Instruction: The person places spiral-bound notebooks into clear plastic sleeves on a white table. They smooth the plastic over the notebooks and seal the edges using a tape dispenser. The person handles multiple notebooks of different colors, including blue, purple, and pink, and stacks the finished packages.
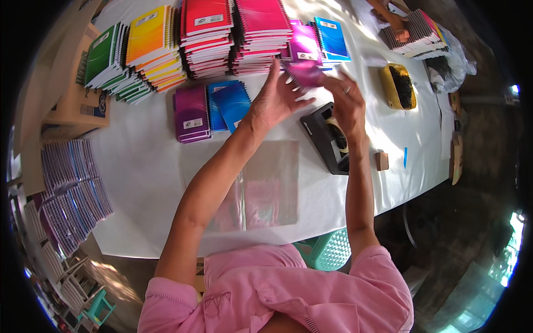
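Note:
My right hand (345, 102) grips the right side of a purple spiral notebook (305, 75), which is blurred by motion. Just left of it, my left hand (276, 99) has its fingers spread, thumb and forefinger apart beside the notebook. Beyond both hands rise stacks of spiral notebooks: green (104, 58), yellow (147, 36), red (206, 22), pink (261, 25), magenta (305, 41) and blue (333, 40). Left of my left hand lie a small purple notebook stack (191, 111) and blue notebooks (232, 102). Clear plastic sleeves (270, 183) lie flat between my forearms.
A black tape dispenser (319, 136) stands under my right wrist. To the right are a yellow container (391, 89), a small brown block (382, 161) and a blue strip (405, 157). Another person's hand (398, 29) rests on a notebook stack. Bundled notebooks (75, 191) sit at left.

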The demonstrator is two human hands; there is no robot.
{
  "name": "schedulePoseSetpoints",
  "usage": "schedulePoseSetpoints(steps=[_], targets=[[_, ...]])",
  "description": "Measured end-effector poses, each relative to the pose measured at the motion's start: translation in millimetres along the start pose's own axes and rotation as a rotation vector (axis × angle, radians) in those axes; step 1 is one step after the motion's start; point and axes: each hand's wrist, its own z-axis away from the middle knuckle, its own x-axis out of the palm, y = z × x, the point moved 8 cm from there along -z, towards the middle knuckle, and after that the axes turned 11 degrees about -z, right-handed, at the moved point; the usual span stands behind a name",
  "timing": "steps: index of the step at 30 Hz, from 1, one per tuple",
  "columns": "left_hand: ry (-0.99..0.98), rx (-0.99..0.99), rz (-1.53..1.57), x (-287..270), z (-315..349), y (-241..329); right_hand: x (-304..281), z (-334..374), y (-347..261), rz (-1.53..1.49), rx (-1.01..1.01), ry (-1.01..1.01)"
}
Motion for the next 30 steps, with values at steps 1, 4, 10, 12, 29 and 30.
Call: schedulePoseSetpoints(steps=[1, 4, 10, 12, 29, 30], targets=[[0.002, 0.023, -0.03, 1.9, 8.7, 7.6, 10.4, 5.3, -30.6, -0.047, -0.048, -0.117], [0.248, 0.053, -0.136, -51.8, 56.2, 10.7, 45.0, 10.0, -56.3, -0.364, 0.182, -0.15], [0.478, 0.233, -0.315, -105.0, 185.6, 74.2, 159.5, 49.2, -16.0, 0.034, 0.542, 0.147], [0.52, 0.247, -0.312, -127.6, 215.3, 81.9, 178.1, 53.3, -12.6, 0.03, 0.576, 0.13], [0.464, 0.399, 0.011, -158.3, 277.9, 76.3, 227.5, -4.2, -171.8, -0.645, 0.55, -0.162], [0.6, 0.361, -0.071, -175.4, 287.4, 77.9, 231.0, -2.7, -165.4, -0.472, 0.517, -0.105]])
